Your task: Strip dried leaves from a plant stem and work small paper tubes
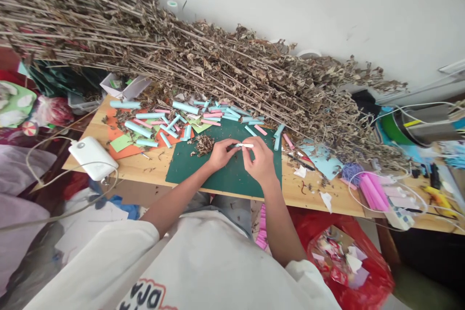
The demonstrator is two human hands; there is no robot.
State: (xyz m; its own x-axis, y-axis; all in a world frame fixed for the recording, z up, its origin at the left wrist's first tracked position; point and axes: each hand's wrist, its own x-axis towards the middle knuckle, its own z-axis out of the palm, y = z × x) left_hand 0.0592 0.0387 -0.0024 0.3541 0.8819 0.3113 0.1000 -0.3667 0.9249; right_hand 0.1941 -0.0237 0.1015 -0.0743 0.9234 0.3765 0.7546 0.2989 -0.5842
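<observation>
Over the dark green cutting mat (218, 174), both hands meet at a small pale rolled paper tube (247, 145). My left hand (222, 154) pinches its left end, and my right hand (258, 157) grips the right end between thumb and fingers. Fingertips cover part of the tube. A small heap of crumbled dry leaves (203, 145) lies on the mat just left of my left hand. Beyond the hands, many light blue paper tubes (185, 107) and pink paper tubes (260, 130) are scattered across the mat's far edge and the table.
A large bundle of dried leafy stalks (218, 58) spans the table's back along the wall. A white power bank (93, 157) with a cable sits at left. Orange paper (127, 151) lies nearby. At right are purple yarn (351, 173) and a red trash bag (378, 281) below the edge.
</observation>
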